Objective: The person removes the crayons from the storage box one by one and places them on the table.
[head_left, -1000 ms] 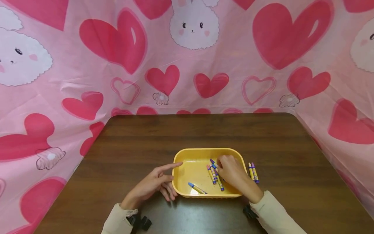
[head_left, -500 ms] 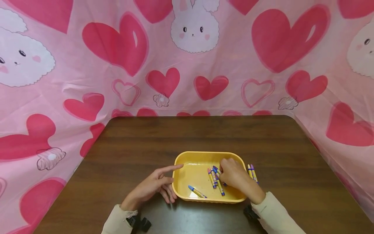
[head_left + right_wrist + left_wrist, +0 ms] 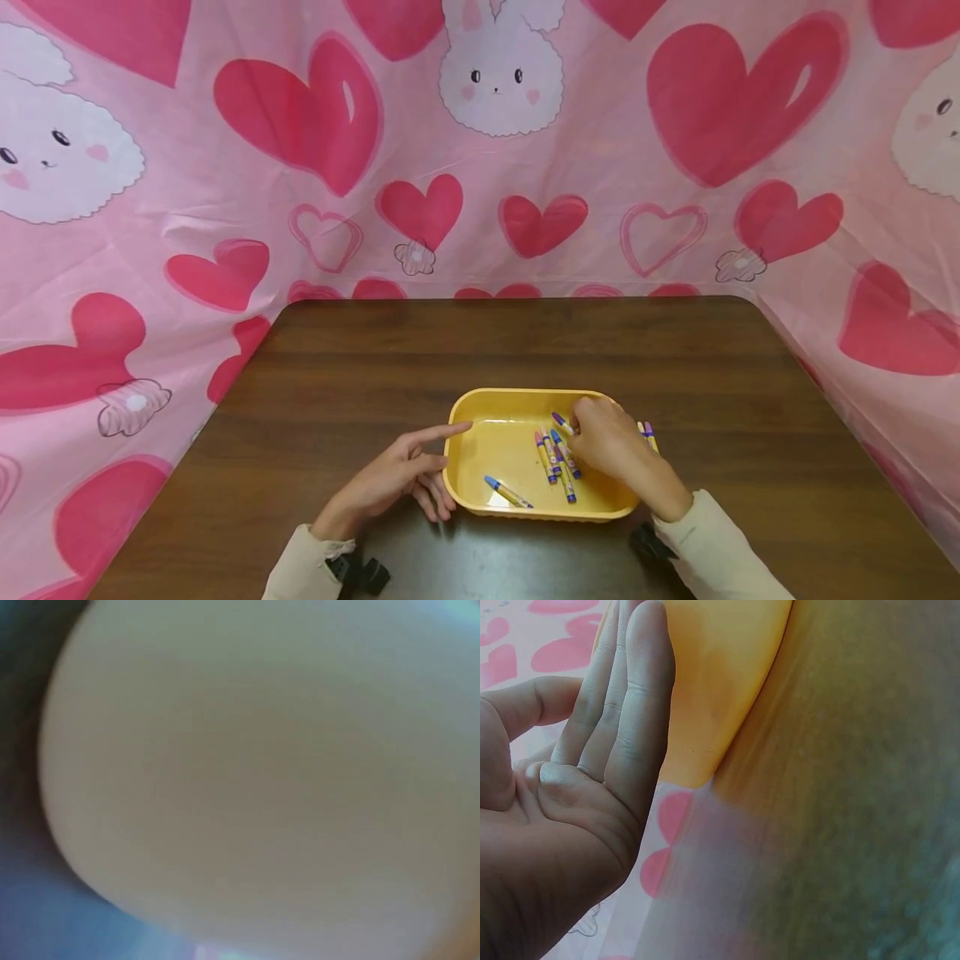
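A yellow tray [image 3: 480,454] rests on the table, and several crayons lie inside it. My right hand [image 3: 606,440] is curled down over its right side at a purple-tipped crayon [image 3: 563,422], which it appears to pinch; the fingertips are hidden. Just left of that hand lies a cluster of crayons [image 3: 555,467]. A light-blue-tipped crayon [image 3: 507,492] lies apart near the front wall. At the left end, my left hand [image 3: 393,477] touches the rim, index finger stretched over it. The left wrist view has its straight fingers [image 3: 641,697] along the tray's outside. Blurred skin fills most of the right wrist view.
Outside the tray on the right, two crayons [image 3: 648,433] lie on the dark wooden table [image 3: 375,358], partly behind my right arm. A pink cloth [image 3: 465,267] with hearts and rabbits hangs behind the table and along both sides.
My right hand has shifted slightly right, and the purple-tipped crayon now shows at its fingers. A blue-tipped crayon lies uncovered in the cluster. The left hand stays put at the rim.
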A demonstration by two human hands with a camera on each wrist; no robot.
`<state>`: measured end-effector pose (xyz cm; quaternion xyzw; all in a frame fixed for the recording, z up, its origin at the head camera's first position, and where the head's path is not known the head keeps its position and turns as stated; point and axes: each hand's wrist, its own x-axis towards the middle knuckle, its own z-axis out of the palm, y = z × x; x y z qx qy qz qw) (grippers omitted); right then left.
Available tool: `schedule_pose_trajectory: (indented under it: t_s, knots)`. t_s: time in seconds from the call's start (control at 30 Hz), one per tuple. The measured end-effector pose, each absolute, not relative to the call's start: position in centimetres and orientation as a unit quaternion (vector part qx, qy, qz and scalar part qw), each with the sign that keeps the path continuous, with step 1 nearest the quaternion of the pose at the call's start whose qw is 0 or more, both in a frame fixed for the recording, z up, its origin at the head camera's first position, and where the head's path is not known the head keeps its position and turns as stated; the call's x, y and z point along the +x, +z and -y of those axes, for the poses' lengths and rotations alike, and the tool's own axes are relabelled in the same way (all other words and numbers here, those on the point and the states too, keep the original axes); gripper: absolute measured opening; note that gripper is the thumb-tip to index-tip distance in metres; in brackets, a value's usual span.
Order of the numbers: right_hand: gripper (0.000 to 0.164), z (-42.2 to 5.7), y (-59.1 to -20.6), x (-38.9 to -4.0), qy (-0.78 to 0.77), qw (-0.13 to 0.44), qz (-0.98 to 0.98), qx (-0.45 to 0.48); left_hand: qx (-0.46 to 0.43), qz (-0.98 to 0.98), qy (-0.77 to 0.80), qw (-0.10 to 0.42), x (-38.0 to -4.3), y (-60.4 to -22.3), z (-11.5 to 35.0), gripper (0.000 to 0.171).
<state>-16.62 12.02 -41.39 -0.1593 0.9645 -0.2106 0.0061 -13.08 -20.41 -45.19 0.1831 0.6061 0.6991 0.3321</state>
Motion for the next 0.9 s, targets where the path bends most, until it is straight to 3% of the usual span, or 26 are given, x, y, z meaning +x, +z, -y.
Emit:
schedule_pose_trajectory:
  t_s: [0.17,0.43,0.9]
  knots:
    - [0.032,-12.5,-40.1,-16.7,-0.214,-0.002,-0.965,-0.152,0.190,-0.604,0.700,0.330,-13.1,-45.1,20.5,0.053]
    - [0.012,-13.1,-38.3,-16.4,-0.220,-0.005,-0.966,-0.138,0.189,-0.603,0.700,0.331,-13.1,-45.3,20.6,0.054]
    - [0.011,-14.7,-36.3,-16.3,-0.233,-0.044,-0.962,-0.138,0.197,-0.602,0.702,0.324,-13.1,-45.2,20.5,0.054]
